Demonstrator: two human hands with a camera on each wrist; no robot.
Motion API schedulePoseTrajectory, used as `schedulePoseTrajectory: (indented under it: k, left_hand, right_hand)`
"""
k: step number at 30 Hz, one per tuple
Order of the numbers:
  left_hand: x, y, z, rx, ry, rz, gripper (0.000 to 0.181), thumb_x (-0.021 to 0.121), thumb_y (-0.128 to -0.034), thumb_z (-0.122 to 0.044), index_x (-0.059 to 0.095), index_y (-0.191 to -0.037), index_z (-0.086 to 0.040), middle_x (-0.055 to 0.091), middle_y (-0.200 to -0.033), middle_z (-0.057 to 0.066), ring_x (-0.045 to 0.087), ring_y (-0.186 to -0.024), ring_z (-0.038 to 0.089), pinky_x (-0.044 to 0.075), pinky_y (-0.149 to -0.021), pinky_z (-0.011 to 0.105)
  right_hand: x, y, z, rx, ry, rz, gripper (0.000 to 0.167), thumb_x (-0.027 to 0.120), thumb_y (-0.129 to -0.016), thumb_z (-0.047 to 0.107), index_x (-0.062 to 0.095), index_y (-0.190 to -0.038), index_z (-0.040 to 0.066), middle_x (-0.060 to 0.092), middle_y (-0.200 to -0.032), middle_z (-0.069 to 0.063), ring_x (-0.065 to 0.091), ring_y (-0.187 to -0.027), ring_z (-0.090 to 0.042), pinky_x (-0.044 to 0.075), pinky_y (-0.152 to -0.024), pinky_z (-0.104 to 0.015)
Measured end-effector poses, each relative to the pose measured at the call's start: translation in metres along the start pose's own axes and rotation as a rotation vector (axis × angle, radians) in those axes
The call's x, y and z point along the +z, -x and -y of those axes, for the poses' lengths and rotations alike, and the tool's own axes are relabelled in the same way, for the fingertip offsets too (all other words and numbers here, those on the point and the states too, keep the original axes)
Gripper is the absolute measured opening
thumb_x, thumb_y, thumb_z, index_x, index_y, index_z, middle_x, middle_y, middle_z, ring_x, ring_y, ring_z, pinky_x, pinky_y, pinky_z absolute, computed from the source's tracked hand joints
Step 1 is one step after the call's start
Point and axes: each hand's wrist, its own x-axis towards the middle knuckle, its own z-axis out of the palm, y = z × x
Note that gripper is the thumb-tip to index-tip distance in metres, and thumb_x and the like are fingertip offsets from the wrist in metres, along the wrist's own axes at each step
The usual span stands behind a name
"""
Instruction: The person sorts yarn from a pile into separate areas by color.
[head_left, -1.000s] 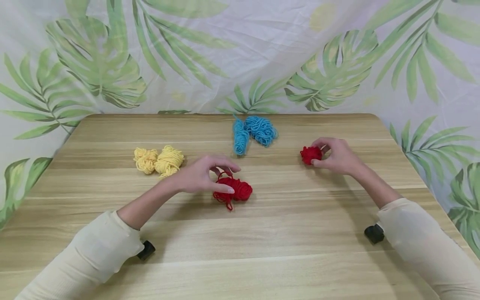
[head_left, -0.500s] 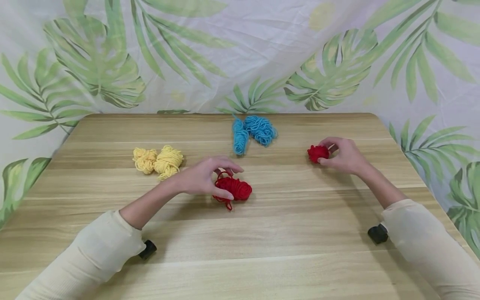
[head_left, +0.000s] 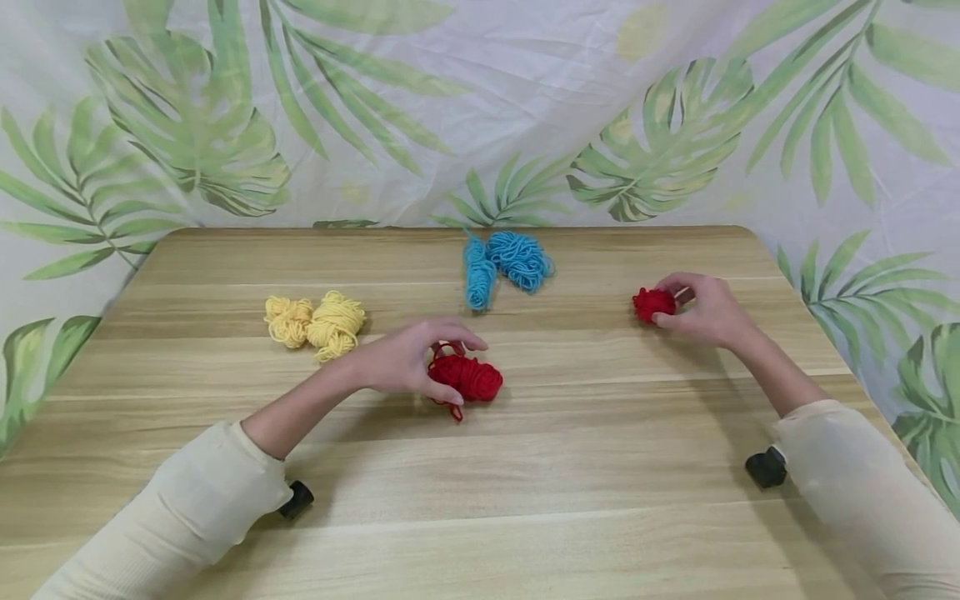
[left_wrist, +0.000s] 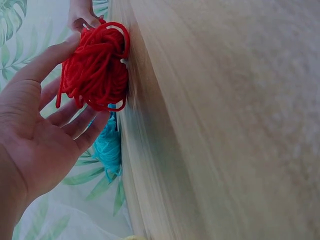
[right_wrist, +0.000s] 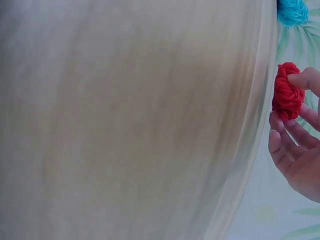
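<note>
My right hand (head_left: 701, 311) pinches a small red yarn ball (head_left: 654, 306) between thumb and fingers, towards the right of the table. In the right wrist view the thumb presses on the red yarn while the lower fingers spread loosely. A larger red yarn skein (head_left: 476, 379) lies near the table's middle, with loose loops at its left end. Around that left end is my left hand (head_left: 401, 357), thumb on the near side and fingers on the far side, spread rather than closed. Its relaxed fingers also show in the left wrist view beside the red skein (left_wrist: 97, 67).
Two blue yarn bundles, a narrow one (head_left: 479, 275) and a rounder one (head_left: 520, 260), lie at the table's back. Left of my left hand sit two yellow yarn bundles, a smaller (head_left: 288, 322) and a larger (head_left: 335, 325). A leaf-print cloth hangs behind the wooden table (head_left: 570, 500).
My right hand has moved right with the small red yarn ball. The left hand's thumb has shifted slightly towards the near side, and the larger red skein has hardly moved.
</note>
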Motion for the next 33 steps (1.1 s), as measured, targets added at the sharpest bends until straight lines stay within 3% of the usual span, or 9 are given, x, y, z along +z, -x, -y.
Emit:
schedulePoseTrajectory:
  k: [9, 17, 27, 33]
  left_hand:
    - [0.003, -0.001, 0.0, 0.021, -0.034, -0.008, 0.058, 0.091, -0.0792, -0.013, 0.066, -0.129, 0.003, 0.068, -0.126, 0.015, 0.06, -0.114, 0.028, 0.054, -0.091, 0.036]
    - [0.004, -0.002, 0.0, 0.025, -0.045, -0.012, 0.05, 0.09, -0.0801, -0.013, 0.069, -0.124, 0.0, 0.069, -0.121, 0.011, 0.06, -0.11, 0.023, 0.053, -0.087, 0.035]
    - [0.003, -0.005, 0.0, -0.003, -0.01, -0.006, 0.039, 0.087, -0.0826, -0.007, 0.072, -0.119, -0.001, 0.071, -0.118, 0.009, 0.063, -0.108, 0.022, 0.055, -0.089, 0.034]
    - [0.003, -0.007, 0.0, -0.01, -0.006, 0.007, 0.035, 0.084, -0.0851, -0.004, 0.073, -0.118, 0.0, 0.072, -0.116, 0.01, 0.064, -0.106, 0.021, 0.056, -0.086, 0.032]
  right_hand:
    - [-0.004, 0.003, -0.013, 0.002, -0.01, -0.052, 0.035, 0.079, -0.087, 0.008, 0.067, -0.115, -0.008, 0.068, -0.109, -0.03, 0.065, -0.098, -0.043, 0.049, -0.074, -0.027]
    - [-0.011, 0.005, -0.024, 0.052, -0.008, -0.063, 0.036, 0.077, -0.089, 0.009, 0.066, -0.118, -0.009, 0.065, -0.113, -0.031, 0.065, -0.1, -0.044, 0.049, -0.075, -0.025]
    - [-0.015, 0.008, -0.038, 0.055, 0.014, -0.082, 0.038, 0.079, -0.089, 0.011, 0.066, -0.118, -0.01, 0.065, -0.113, -0.033, 0.066, -0.098, -0.045, 0.045, -0.069, -0.015]
    - [-0.016, 0.009, -0.042, 0.078, 0.03, -0.082, 0.038, 0.079, -0.089, 0.011, 0.066, -0.118, -0.009, 0.065, -0.113, -0.033, 0.066, -0.098, -0.044, 0.046, -0.07, -0.018]
